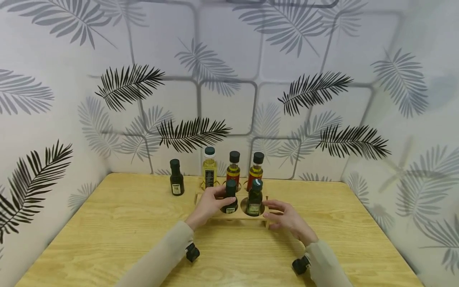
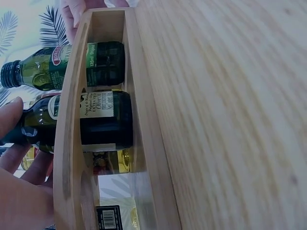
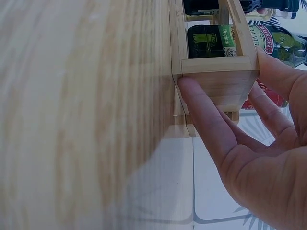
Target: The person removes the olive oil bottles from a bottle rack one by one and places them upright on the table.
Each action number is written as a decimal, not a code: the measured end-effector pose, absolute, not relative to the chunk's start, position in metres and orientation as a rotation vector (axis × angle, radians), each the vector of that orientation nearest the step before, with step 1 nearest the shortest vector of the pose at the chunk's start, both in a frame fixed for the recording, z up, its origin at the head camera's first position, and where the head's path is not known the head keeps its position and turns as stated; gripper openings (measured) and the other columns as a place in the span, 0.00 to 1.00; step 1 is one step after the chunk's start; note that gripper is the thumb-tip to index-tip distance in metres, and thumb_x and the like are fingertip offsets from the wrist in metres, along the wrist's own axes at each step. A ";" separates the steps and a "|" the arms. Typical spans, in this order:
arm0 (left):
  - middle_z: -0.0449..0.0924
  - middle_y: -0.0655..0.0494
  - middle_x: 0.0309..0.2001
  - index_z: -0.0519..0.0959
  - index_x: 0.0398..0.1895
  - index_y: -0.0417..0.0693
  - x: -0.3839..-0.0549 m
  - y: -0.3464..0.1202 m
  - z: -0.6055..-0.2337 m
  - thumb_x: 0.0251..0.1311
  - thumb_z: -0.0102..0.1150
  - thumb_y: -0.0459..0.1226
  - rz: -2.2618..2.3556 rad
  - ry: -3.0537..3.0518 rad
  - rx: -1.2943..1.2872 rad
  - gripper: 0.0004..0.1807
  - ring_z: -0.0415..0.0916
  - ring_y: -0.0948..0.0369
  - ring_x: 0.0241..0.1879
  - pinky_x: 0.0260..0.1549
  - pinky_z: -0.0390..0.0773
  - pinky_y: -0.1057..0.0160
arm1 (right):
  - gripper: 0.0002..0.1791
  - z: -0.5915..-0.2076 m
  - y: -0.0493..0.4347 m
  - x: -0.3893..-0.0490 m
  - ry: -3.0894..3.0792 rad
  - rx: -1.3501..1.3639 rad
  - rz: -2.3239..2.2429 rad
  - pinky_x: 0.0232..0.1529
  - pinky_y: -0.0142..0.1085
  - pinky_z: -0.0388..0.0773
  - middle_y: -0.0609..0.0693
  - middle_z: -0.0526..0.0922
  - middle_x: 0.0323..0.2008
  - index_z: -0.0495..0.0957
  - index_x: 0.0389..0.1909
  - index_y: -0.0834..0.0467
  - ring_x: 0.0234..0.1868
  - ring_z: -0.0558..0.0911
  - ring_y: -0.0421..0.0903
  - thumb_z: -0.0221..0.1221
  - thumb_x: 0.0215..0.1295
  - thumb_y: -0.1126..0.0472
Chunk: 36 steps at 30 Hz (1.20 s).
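Hands at the wooden rack (image 1: 238,216)

The left hand (image 1: 209,204) pinches a dark bottle (image 1: 231,192) in its front row; the right hand (image 1: 289,220), fingers spread, touches its right end; the green bottle (image 1: 255,198) is nearer to that end; 3 bottles (image 1: 233,171) stand in its back row; 1 small bottle (image 1: 177,178) stands to its left.

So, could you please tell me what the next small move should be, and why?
I'd probably have the left hand release the dark bottle it grips: the bottle stands in the wooden rack, its base seemingly down on the lower board, and the right hand touches the rack's end, which may steady it.
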<state>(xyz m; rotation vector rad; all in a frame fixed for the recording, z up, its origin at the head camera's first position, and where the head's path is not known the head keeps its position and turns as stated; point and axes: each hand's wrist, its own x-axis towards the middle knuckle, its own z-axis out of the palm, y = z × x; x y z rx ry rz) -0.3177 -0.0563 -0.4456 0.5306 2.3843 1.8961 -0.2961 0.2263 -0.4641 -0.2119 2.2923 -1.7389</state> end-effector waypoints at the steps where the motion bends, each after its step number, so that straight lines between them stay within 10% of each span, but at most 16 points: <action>1: 0.84 0.51 0.51 0.80 0.58 0.51 -0.317 -0.056 -0.447 0.61 0.67 0.42 1.892 2.388 0.535 0.21 0.81 0.55 0.51 0.51 0.80 0.53 | 0.28 -0.464 0.226 -0.296 2.289 -0.208 -1.742 0.44 0.46 0.84 0.65 0.63 0.70 0.69 0.67 0.59 0.64 0.73 0.60 0.62 0.68 0.59; 36: 0.77 0.47 0.59 0.73 0.66 0.52 -0.314 -0.060 -0.444 0.66 0.61 0.44 1.814 2.325 0.450 0.25 0.74 0.50 0.60 0.57 0.75 0.47 | 0.27 -0.466 0.225 -0.296 2.280 -0.204 -1.740 0.45 0.46 0.84 0.66 0.62 0.70 0.70 0.67 0.60 0.67 0.67 0.65 0.62 0.68 0.60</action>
